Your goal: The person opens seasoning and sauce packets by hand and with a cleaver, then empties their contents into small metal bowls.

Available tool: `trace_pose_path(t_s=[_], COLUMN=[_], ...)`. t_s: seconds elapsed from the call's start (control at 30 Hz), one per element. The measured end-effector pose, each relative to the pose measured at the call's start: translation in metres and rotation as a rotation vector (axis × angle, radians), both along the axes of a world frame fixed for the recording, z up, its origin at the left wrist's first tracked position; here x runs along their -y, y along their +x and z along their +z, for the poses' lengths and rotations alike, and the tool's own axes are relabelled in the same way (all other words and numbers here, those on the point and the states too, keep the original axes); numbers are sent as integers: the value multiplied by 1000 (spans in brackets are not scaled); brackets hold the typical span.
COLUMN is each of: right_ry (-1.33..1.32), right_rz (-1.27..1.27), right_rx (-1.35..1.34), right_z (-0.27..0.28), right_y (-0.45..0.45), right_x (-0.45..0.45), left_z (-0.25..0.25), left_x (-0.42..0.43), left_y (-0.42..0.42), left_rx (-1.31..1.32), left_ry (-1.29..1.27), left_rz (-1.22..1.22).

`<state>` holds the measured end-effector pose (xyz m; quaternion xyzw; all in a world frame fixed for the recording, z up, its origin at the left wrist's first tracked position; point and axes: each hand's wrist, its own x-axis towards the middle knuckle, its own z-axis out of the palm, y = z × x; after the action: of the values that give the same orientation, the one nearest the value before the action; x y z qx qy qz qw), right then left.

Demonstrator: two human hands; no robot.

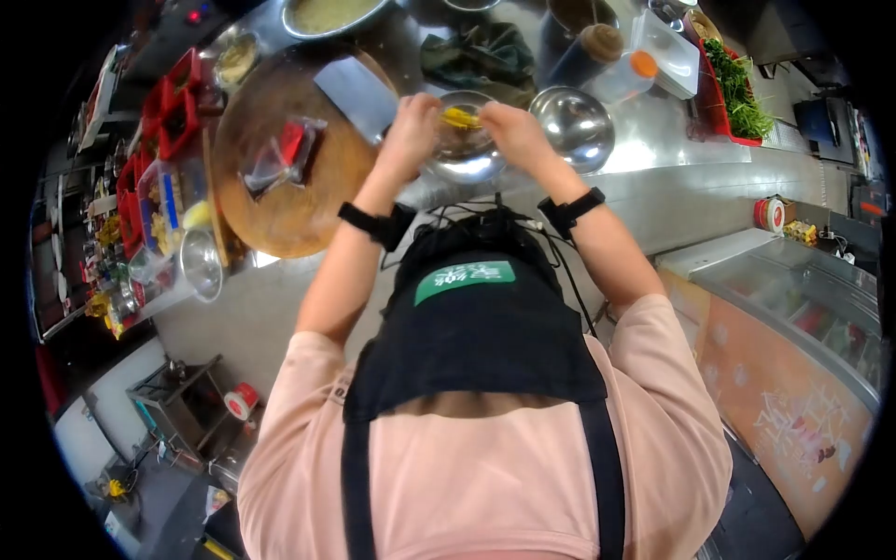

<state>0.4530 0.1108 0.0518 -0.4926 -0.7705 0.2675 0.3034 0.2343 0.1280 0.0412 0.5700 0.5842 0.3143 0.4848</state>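
My left hand (411, 133) is closed at the left side of a shiny metal bowl (469, 168). Opposite it, my right hand (518, 133) has its fingers curled together at the bowl's right side. Between the fingertips of both hands a small yellow piece or bundle (460, 118) shows over the bowl. Whether it is held or lies in the bowl, I cannot tell. A second metal bowl (581, 126) stands just right of my right hand. Left of my left hand, a cleaver (357, 96) lies flat on the round wooden chopping board (266, 219).
A clear plastic packet with red (285, 154) lies on the board. Behind the bowls are a dark cloth (478, 61) and an orange-capped bottle (627, 77). Greens fill a red basket (737, 93) at right. Red containers (173, 107) and a small metal bowl (202, 264) stand left.
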Motion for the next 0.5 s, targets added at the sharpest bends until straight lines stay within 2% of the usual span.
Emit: trace_pose_path(t_s=[0.03,0.13,0.27,0.33,0.5], right_ry=[-38,-60,-82,-143,-75], right_rz=[-25,-60,-85,-107,-110], right_rx=[-31,-84,-151,-175,-215], right_z=[-1,-3,-8,-11,-14], right_y=[1,0,-3,-6,-12], right_x=[-1,1,4,6,10], left_z=[0,20,23,22,20], left_x=[-1,6,9,12,12], left_y=[-5,-2,4,9,16], left_rx=[-209,-242,-270,-199,-205], left_ry=[389,355,291,247,345], left_rz=[-153,-257,-218,-168,-166])
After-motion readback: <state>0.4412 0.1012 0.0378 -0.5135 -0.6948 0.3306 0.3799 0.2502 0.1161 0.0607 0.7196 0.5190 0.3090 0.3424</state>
